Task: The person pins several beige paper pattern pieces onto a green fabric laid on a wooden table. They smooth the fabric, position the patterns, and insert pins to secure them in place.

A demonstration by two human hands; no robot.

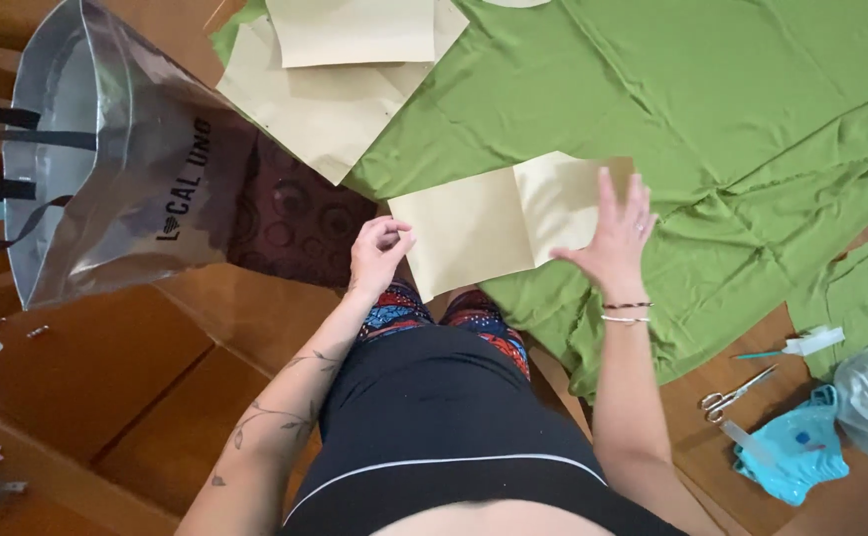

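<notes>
1. Wooden floor (pixel 156 397), with a silver tote bag (pixel 126 169) at the left
2. Left hand (pixel 376 253) loosely clenched at the left edge of the folded paper pattern (pixel 474 228)
3. The pattern lies on green fabric (pixel 712 119): light, creasable, probably best gripped by its edges
4. Right hand (pixel 615 238) spread flat, pressing its right part

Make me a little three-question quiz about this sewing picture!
1. True or false: the right hand lies flat on the tan paper piece.
2. What colour is the fabric under that paper?
3. Which lies nearest the scissors? A) the silver bag B) the blue mask C) the left hand

Key: 1 true. 2 green. 3 B.
</notes>
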